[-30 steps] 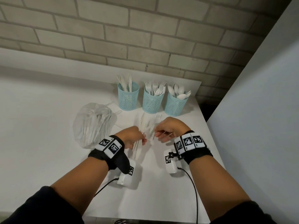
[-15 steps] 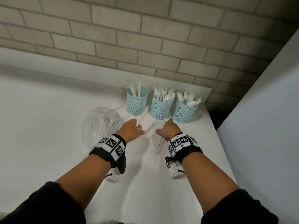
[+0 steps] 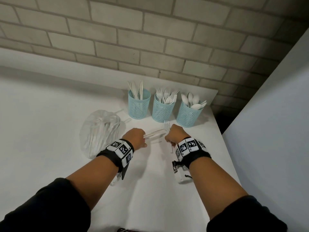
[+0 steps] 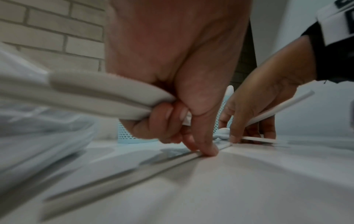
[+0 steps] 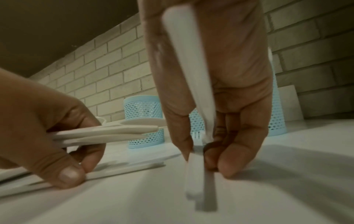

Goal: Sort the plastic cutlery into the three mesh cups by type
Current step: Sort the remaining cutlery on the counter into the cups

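Three light-blue mesh cups stand at the back: a knife cup (image 3: 139,106), a fork cup (image 3: 163,110) and a spoon cup (image 3: 188,115). In front of them my left hand (image 3: 136,137) grips a bundle of white plastic knives (image 3: 153,132) that points right. Its thumb (image 4: 208,149) presses on another white piece lying on the table. My right hand (image 3: 174,135) holds a white fork (image 3: 166,125) along its palm, tines towards the cups. Its fingertips (image 5: 228,168) pinch a second fork (image 5: 199,171) down at the table.
A crumpled clear plastic bag (image 3: 100,133) with more cutlery lies left of my left hand. The white table (image 3: 50,114) ends just right of the spoon cup, by a pale wall panel (image 3: 267,131). A brick wall (image 3: 150,39) runs behind the cups.
Both hands have moved forward from the table's middle to just before the cups, still holding their cutlery. The left hand's knives pointed at the knife cup half a second ago and now point right.
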Demonstrator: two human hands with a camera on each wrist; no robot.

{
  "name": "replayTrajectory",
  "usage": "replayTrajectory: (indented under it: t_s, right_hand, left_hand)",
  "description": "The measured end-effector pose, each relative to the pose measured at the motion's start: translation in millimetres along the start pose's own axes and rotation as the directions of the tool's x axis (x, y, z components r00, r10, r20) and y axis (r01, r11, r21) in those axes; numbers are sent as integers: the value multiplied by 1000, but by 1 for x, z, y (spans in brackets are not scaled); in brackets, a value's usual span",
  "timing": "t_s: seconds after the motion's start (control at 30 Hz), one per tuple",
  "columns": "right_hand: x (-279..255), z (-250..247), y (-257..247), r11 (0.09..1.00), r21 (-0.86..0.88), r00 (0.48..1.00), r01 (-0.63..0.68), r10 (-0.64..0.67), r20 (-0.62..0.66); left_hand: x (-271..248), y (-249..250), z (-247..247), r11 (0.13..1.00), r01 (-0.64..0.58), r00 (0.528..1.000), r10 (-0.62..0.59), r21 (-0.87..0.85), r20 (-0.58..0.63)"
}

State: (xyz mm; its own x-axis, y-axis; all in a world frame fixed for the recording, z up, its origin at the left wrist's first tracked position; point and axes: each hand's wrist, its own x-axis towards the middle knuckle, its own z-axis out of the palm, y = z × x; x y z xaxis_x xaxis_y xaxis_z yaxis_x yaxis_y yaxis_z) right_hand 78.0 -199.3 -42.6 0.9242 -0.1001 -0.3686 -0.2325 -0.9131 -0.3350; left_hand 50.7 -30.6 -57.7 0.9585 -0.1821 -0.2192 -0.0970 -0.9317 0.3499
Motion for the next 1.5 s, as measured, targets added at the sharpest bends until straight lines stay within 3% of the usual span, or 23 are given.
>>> replayTrajectory:
  t_s: [0.23,0.3,0.37,0.43,0.5,0.67,0.73,0.93,1.0,1.17,1.33,1.5]
  right_hand:
    - [-16,-7,10,980,197,994,-32,11,108]
    - [-20,-9,14,938,339,986,-74,17,168]
    - [-28,-11,18,803,580,974,-136,1,227]
    - [-35,-12,20,655,744,965,-131,-88,247]
    - [-42,-13,19,600,796,961,-71,-173,216]
    - [-52,-14,12,526,850,962,-3,-231,147]
    - [-55,-12,10,529,848,966,17,-228,123]
    - [-55,-12,1,616,784,974,73,-212,76]
    - [-55,-10,-2,638,763,979,98,-200,42]
    - [-50,-10,-10,611,777,975,151,-220,-16]
    - [-42,-14,-10,526,836,978,157,-198,-59]
    - [-36,-16,-7,529,831,978,173,-190,-83]
  left_hand:
    - [-8,7,5,999,-35,999,34,21,21]
    - [-8,9,4,997,-4,999,7,-75,36]
    - [-7,10,2,949,67,997,-50,-308,61]
    - [-6,13,0,763,150,988,-92,-629,124]
    - [-3,16,-2,528,201,979,-103,-825,173]
    - [-3,31,-6,70,273,959,-95,-959,266]
    - [-5,36,-7,-43,275,958,-76,-960,278]
    - [-4,35,-8,-273,260,960,-35,-926,279]
    - [-3,35,-9,-275,257,961,-27,-926,275]
    - [0,36,-10,-149,213,976,-17,-966,218]
    - [7,35,-9,-161,214,976,-10,-964,218]
    - [12,36,-10,-174,216,976,22,-961,215]
